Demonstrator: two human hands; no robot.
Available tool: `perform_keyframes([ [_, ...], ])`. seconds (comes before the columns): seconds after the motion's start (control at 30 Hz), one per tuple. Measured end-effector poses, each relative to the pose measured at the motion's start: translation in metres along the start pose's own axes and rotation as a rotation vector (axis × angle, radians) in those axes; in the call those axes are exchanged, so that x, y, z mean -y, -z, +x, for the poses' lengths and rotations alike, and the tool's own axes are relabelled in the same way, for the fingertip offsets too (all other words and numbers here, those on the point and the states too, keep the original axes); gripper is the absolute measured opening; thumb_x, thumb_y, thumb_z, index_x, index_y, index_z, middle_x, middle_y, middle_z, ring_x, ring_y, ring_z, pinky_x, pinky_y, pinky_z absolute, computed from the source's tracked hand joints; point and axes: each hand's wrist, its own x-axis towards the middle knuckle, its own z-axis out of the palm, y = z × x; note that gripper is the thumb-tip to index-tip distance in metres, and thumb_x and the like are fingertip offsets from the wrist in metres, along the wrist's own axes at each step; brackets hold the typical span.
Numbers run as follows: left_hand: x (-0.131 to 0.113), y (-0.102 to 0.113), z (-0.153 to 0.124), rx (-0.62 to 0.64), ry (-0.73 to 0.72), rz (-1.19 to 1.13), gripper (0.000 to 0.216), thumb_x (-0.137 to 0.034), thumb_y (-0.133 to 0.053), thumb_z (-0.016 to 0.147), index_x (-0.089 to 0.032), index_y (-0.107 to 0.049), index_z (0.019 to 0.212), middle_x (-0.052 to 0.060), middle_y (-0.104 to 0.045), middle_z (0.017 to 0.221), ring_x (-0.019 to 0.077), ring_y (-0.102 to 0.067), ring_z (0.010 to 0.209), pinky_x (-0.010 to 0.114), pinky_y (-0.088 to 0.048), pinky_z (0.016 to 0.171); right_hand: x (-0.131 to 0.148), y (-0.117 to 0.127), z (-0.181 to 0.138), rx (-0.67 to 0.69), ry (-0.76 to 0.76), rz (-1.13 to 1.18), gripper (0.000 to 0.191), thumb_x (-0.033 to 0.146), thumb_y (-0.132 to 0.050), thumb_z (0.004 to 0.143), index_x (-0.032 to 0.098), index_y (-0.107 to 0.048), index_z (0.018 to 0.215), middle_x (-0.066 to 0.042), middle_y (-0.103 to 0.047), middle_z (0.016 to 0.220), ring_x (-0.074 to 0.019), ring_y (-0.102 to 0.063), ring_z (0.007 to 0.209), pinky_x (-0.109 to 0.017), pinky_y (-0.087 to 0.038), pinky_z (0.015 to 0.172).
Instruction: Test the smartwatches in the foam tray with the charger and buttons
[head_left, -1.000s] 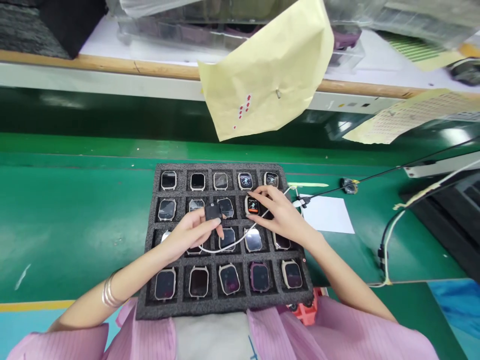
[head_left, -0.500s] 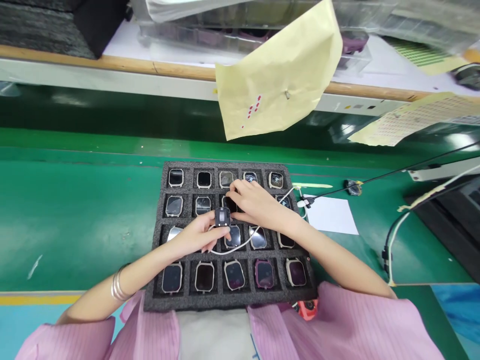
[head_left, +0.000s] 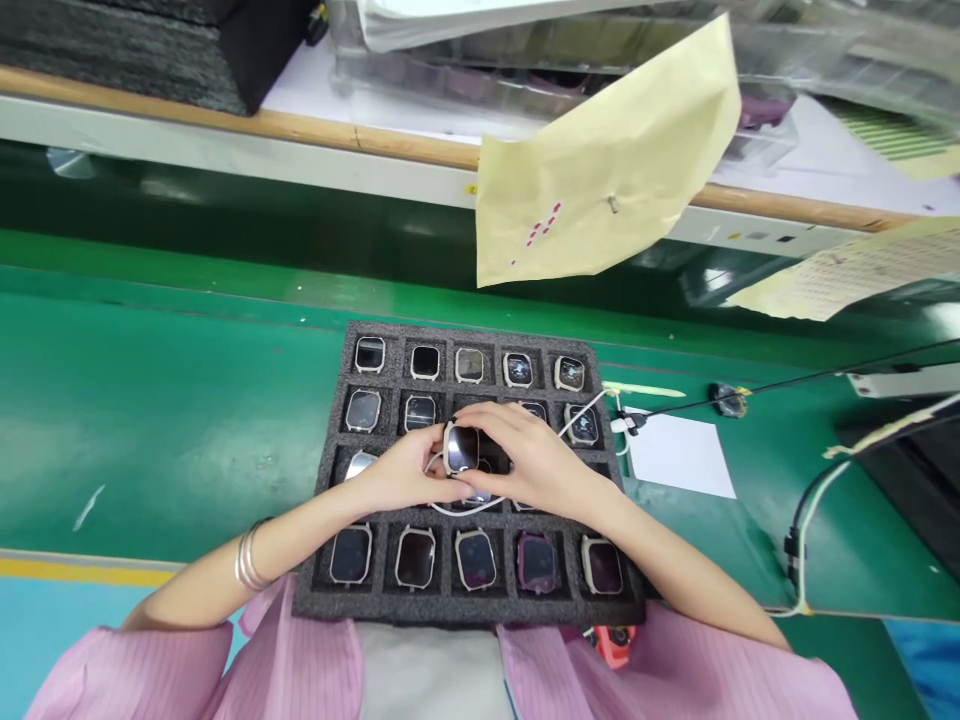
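Note:
Above the dark foam tray, my left hand and my right hand close on one strapless smartwatch with a pale frame and a dark, shiny screen facing up. My left fingers grip its left side, while my right fingers and thumb span its top and bottom edges. A white cable loops out from under my left hand. The black charging piece seen before is hidden now, so I cannot tell whether it touches the watch's back. More watch cases, such as a purple one, lie in the tray's compartments.
White paper lies right of the tray on the green bench. A cable connector joins a black cord beside it. A yellow sheet hangs from the shelf edge. A red object sits below the tray's front edge.
The right hand has lifted a watch from the second row and brought it to the left hand. The charging piece in the left hand has gone out of sight. The view has shifted slightly.

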Motion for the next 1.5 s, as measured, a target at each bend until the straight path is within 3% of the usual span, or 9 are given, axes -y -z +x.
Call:
perform_keyframes([
  [0.17, -0.004, -0.004, -0.002, -0.003, 0.063, 0.006, 0.03, -0.039, -0.07, 0.079, -0.016, -0.053, 0.089, -0.011, -0.047, 0.049, 0.0056, -0.038, 0.035, 0.018, -0.028, 0.037, -0.005, -0.003, 0.0, -0.015, 0.03, -0.033, 0.041, 0.024, -0.071, 0.083, 0.016, -0.056, 0.121, -0.013, -0.068, 0.115, -0.0288, -0.066, 0.103, -0.047, -0.052, 0.087],
  [0.33, -0.003, -0.005, -0.005, -0.048, 0.064, 0.025, 0.033, -0.047, -0.064, 0.083, -0.018, -0.049, 0.081, -0.011, -0.047, 0.04, 0.0056, -0.037, 0.03, 0.016, -0.022, 0.033, -0.005, -0.015, -0.003, -0.088, 0.08, 0.026, 0.036, 0.025, -0.066, 0.088, 0.017, -0.055, 0.121, -0.013, -0.066, 0.115, -0.0275, -0.065, 0.106, -0.044, -0.055, 0.085],
  [0.53, -0.006, -0.002, -0.006, -0.013, 0.064, -0.067, 0.033, -0.046, -0.065, 0.082, -0.018, -0.048, 0.076, -0.012, -0.043, 0.038, 0.004, -0.032, 0.028, 0.015, -0.018, 0.031, -0.007, -0.027, -0.002, -0.227, 0.123, 0.127, 0.036, 0.027, -0.065, 0.087, 0.015, -0.054, 0.12, -0.013, -0.066, 0.108, -0.0255, -0.066, 0.098, -0.041, -0.057, 0.079],
  [1.5, -0.01, -0.005, -0.007, -0.017, 0.061, -0.025, 0.032, -0.045, -0.064, 0.083, -0.017, -0.051, 0.08, -0.012, -0.041, 0.041, 0.0043, -0.034, 0.029, 0.015, -0.02, 0.03, -0.009, -0.029, -0.007, -0.259, 0.086, 0.193, 0.041, 0.034, -0.069, 0.087, 0.018, -0.057, 0.123, -0.013, -0.068, 0.11, -0.0247, -0.068, 0.097, -0.04, -0.059, 0.079],
])
